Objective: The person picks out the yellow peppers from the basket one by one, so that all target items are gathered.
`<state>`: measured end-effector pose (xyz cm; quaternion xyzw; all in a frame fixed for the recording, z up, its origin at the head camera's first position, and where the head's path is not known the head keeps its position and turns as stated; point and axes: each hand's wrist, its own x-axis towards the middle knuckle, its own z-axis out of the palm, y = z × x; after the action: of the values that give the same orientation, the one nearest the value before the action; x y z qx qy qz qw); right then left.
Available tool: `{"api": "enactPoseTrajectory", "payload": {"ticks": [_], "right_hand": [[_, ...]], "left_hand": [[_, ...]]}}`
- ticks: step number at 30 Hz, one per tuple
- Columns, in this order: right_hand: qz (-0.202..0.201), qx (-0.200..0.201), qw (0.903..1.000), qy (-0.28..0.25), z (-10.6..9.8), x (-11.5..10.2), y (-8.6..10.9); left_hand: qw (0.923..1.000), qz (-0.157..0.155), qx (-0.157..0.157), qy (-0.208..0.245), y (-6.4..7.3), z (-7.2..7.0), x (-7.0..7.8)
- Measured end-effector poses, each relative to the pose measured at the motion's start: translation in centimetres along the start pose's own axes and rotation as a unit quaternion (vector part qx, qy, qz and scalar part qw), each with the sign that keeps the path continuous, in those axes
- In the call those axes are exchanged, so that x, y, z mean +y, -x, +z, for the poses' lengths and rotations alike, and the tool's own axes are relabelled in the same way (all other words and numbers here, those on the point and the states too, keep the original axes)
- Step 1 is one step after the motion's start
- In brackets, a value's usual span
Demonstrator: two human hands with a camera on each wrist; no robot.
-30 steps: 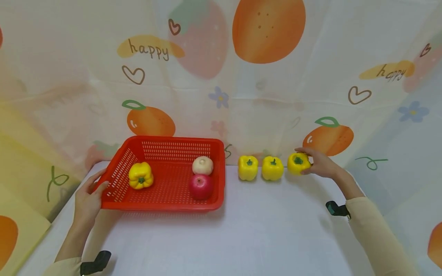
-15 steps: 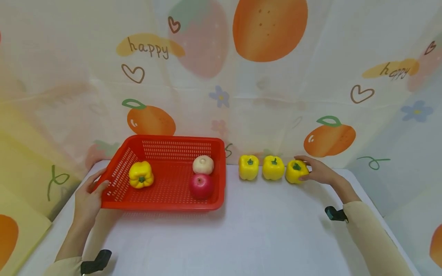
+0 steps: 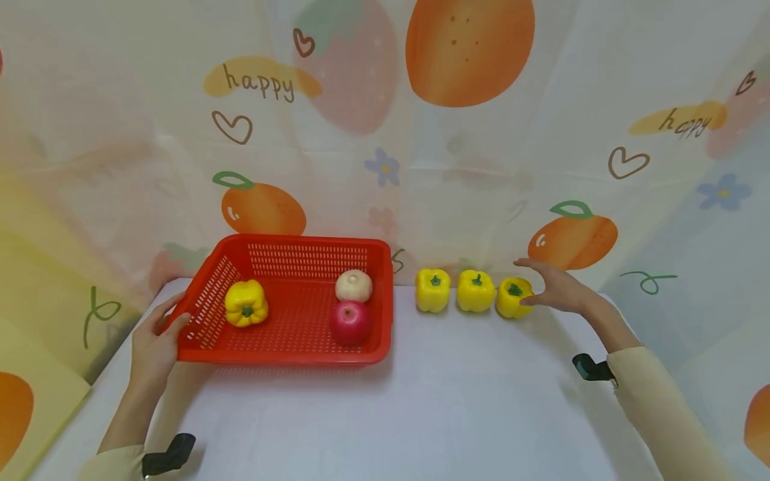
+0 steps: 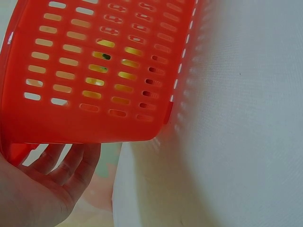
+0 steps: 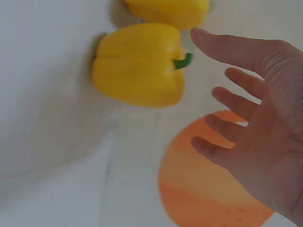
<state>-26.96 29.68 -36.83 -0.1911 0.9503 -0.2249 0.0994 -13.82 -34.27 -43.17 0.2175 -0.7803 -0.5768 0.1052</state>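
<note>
In the head view, my left hand (image 3: 152, 347) grips the left rim of a red plastic basket (image 3: 295, 317), fingers under the rim in the left wrist view. The basket holds a yellow bell pepper (image 3: 246, 303), a white garlic-like bulb (image 3: 353, 286) and a red apple (image 3: 351, 323). To its right, three yellow bell peppers stand in a row: a left one (image 3: 432, 290), a middle one (image 3: 475, 291) and a right one (image 3: 513, 298). Beside the right pepper, my right hand (image 3: 559, 290) has its fingers spread and holds nothing. The right wrist view shows a gap between that pepper (image 5: 139, 66) and the hand.
The white tabletop (image 3: 433, 407) stretches in front of the basket and peppers. Behind them hangs a fruit-printed cloth (image 3: 457, 194), close to the basket's back rim. A yellowish panel (image 3: 42, 300) borders the left side.
The right-hand pepper was set down at the end of the row, and my right hand let go and drew slightly up and right. My left hand stayed on the basket.
</note>
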Motion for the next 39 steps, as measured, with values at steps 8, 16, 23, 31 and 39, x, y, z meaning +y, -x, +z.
{"api": "enactPoseTrajectory", "payload": {"ticks": [8,16,23,31,39], "right_hand": [[-0.066,0.018,0.9973,0.026,-3.1,-3.9,-0.5],[-0.090,0.033,0.9938,0.056,-3.8,-8.2,-2.1],[-0.135,0.012,0.9891,0.057,-2.6,-11.5,-4.2],[-0.161,-0.024,0.9848,0.060,-0.4,-15.5,-6.6],[-0.199,-0.050,0.9762,0.070,2.4,-18.9,-8.7]], "left_hand": [[0.9999,-0.003,0.003,0.016,0.0,0.0,0.1],[0.9998,0.001,0.006,0.018,0.1,0.0,0.1],[0.9997,-0.013,0.000,0.020,0.0,0.0,0.1],[0.9994,-0.017,-0.001,0.029,0.0,-0.1,0.1],[0.9992,-0.002,0.003,0.040,0.1,0.1,0.2]]}}
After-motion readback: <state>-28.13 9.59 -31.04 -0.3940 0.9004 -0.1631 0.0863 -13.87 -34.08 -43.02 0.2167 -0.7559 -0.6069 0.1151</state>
